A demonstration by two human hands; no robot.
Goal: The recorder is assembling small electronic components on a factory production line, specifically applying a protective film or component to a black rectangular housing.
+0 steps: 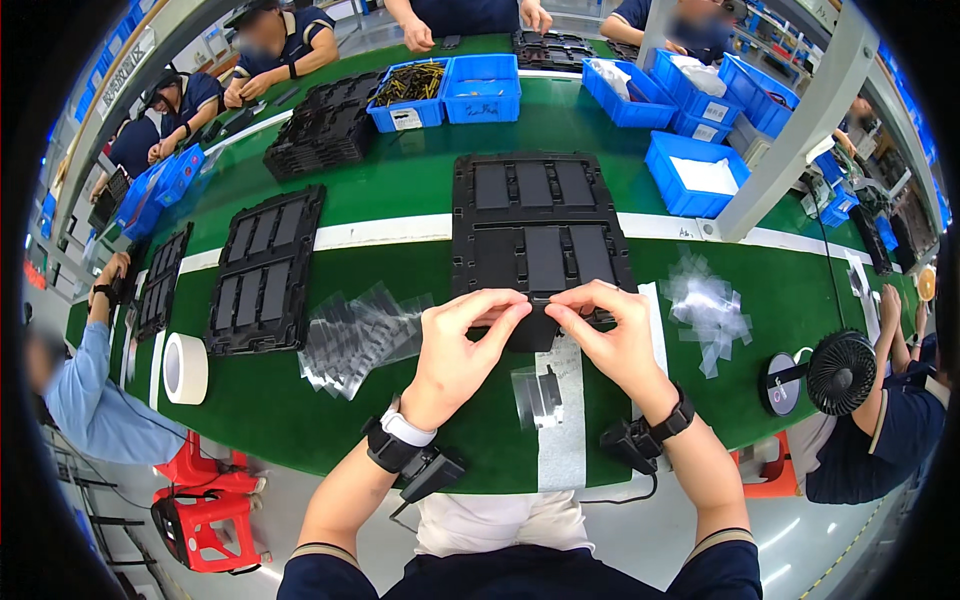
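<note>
At the green surface [300,425], the person in front of me has both hands drawn close together. The left hand [455,340] and the right hand [620,335] meet almost tip to tip, each with thumb and forefinger in a narrow pinch, and between them they hold a small dark flat piece [534,334] by its upper part. It is at the near edge of a black tray [535,216]; whether it touches the tray, I cannot tell. Dark panels [575,185] lie in the tray's pockets.

Just below the hands, a clear film piece [540,398] with dark marks rests partly on a white strip [562,450]. A spread of clear films [362,342] lies near the left hand, and a looser heap of clear strips [705,308] lies to the right of the right hand. Farther left I see a second black tray [262,264], with a roll of white tape [198,370] near its lower corner. A small black fan [840,372] stands over on the right. Beyond the front tray, a blue bin [405,118] holds thin yellow-and-black pieces.
</note>
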